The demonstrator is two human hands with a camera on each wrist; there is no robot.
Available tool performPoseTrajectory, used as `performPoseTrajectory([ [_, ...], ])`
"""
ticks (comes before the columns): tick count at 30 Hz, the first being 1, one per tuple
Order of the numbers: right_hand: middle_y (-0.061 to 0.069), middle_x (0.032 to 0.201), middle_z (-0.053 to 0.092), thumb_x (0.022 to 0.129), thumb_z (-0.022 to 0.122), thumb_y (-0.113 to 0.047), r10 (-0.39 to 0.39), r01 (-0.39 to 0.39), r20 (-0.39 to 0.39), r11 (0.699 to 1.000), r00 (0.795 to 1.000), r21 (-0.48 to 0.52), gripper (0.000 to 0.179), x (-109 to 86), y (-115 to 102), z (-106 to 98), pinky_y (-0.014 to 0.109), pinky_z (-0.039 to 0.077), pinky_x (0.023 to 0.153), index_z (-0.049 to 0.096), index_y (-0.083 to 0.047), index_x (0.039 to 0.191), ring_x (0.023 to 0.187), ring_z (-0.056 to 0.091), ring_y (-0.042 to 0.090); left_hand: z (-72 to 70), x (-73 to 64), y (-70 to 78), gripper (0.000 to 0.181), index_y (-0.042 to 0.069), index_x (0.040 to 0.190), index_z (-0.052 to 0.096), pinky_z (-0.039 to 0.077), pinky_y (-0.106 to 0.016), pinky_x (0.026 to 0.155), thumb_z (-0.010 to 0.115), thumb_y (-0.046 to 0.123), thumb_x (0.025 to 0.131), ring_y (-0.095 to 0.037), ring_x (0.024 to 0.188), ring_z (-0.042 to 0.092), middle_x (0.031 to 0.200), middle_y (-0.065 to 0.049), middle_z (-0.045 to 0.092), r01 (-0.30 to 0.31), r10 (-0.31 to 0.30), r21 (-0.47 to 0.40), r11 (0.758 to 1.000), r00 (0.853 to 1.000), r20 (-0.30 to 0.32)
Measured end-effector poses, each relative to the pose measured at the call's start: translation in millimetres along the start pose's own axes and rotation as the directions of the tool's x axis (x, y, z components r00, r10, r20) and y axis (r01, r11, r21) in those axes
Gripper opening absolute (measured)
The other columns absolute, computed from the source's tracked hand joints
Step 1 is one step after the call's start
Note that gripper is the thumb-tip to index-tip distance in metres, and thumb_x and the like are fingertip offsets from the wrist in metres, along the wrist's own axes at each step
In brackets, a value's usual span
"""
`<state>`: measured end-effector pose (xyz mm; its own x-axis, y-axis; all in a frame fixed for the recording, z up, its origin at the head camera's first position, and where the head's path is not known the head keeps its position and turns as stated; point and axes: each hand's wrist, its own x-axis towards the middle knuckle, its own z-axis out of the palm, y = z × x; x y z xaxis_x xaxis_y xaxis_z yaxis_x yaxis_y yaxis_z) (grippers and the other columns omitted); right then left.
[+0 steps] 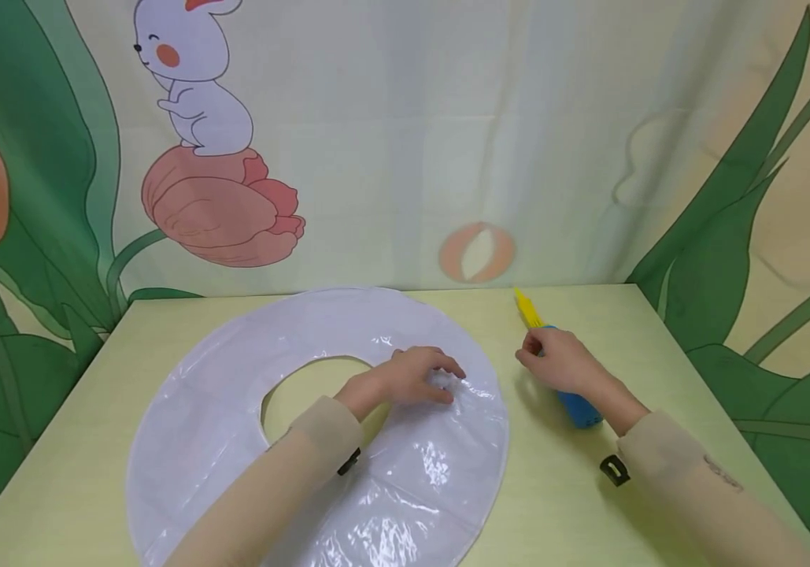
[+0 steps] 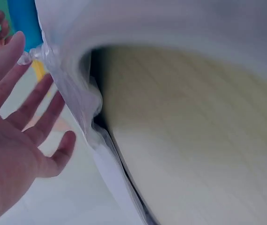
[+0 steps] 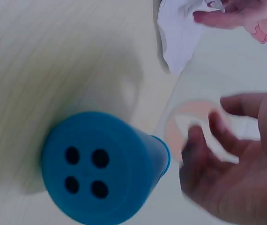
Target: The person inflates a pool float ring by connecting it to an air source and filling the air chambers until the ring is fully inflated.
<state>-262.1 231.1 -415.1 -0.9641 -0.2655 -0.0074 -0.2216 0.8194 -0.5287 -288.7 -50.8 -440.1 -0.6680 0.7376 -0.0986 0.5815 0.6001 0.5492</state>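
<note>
A flat, wrinkled white swim ring of shiny plastic lies on the table. Over its right part hovers my left hand, fingers spread and thumb apart. A clear plastic valve sticks up from the ring close to that thumb and index finger. To the right lies a hand pump with a blue body and a yellow nozzle pointing to the back. Above the pump is my right hand, its fingers loosely bent. In the right wrist view, a gap separates these fingers from the pump's blue end.
The light wooden-look table ends at the back against a hanging printed cloth with a rabbit and flowers. Large green leaves are printed at the sides. Table surface shows through the ring's hole.
</note>
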Motion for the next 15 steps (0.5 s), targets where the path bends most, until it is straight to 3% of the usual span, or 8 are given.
performPoseTrajectory([
  [4,0.022,0.106,0.059,0.100,0.062,-0.023,0.080,-0.085,-0.093,0.995,0.992,-0.053,0.030,-0.4,8,-3,0.048,0.049,0.080,0.059,0.005,0.111,0.091,0.056,0.035,0.7,-1.2,1.5,0.012,0.022,0.103,0.077,0.034,-0.048,0.091,0.079,0.027,0.092,-0.018,0.102,0.062,0.101,0.008,0.070,-0.023,0.022,-0.023,0.999,0.999,-0.049],
  [7,0.031,0.121,0.049,0.100,0.063,-0.029,0.151,-0.164,-0.128,0.981,0.980,-0.103,0.045,0.2,13,-5,0.057,0.045,0.083,0.052,0.007,0.122,0.105,0.049,0.044,1.7,-2.5,0.8,0.007,0.025,0.090,0.076,0.040,-0.038,0.088,0.080,0.030,0.091,-0.012,0.089,0.062,0.085,0.013,0.069,-0.030,0.026,-0.048,0.998,0.996,-0.085],
  [11,0.037,0.133,0.037,0.098,0.066,-0.040,0.240,-0.256,-0.123,0.957,0.963,-0.140,0.067,3.5,20,-4,0.068,0.038,0.087,0.042,0.010,0.135,0.117,0.038,0.051,2.7,-4.6,-1.4,0.009,0.021,0.086,0.075,0.047,-0.028,0.076,0.080,0.026,0.092,-0.008,0.077,0.060,0.077,0.012,0.068,-0.057,0.049,-0.076,0.995,0.994,-0.099],
  [15,0.041,0.136,0.033,0.096,0.068,-0.047,0.298,-0.305,-0.072,0.941,0.952,-0.143,0.086,7.9,30,-2,0.069,0.038,0.091,0.031,0.013,0.144,0.119,0.037,0.054,1.9,-7.3,-4.0,0.007,0.018,0.087,0.075,0.047,-0.026,0.072,0.079,0.020,0.092,-0.008,0.074,0.059,0.076,0.009,0.067,-0.075,0.067,-0.076,0.994,0.993,-0.101],
])
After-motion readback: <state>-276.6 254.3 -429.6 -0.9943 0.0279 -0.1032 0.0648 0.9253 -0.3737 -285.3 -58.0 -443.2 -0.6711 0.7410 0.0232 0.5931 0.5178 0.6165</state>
